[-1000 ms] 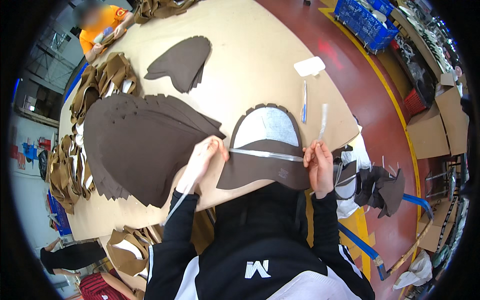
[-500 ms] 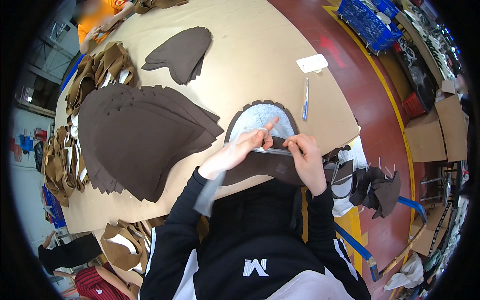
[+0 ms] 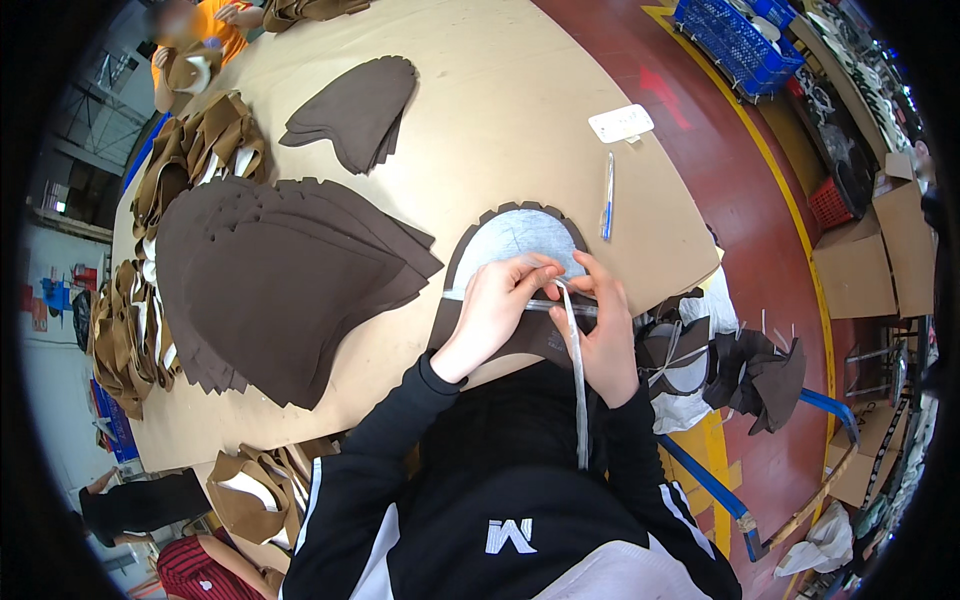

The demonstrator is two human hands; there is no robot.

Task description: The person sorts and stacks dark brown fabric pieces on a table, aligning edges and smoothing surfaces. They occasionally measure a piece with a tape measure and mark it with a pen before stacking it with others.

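Low over the table's near edge, my left hand [image 3: 500, 303] pinches the top end of a narrow whitish strip [image 3: 578, 390] between thumb and fingertips. The strip hangs down past my right hand [image 3: 606, 335] toward my lap. My right fingers are curved and apart, close to the left fingertips, with the strip passing in front of the palm. Beneath both hands lies a dark brown fabric piece [image 3: 447, 325] with a notched rounded edge. A pale blue-white rounded patch [image 3: 515, 233] covers its upper part. A shiny band crosses the piece below the patch, partly hidden by my hands.
Left of my hands is a large stack of dark brown pieces [image 3: 290, 270]; a smaller stack [image 3: 355, 110] lies farther back. Tan-brown pieces [image 3: 125, 320] heap along the left edge. A pen [image 3: 608, 200] and white card [image 3: 621, 123] lie right. A blue-railed cart [image 3: 700, 478] stands beside me.
My left hand has turned, its fingers now closed together near the right hand. The strip, formerly trailing by my left wrist, now hangs on the right. My right hand has let go of the piece's edge.
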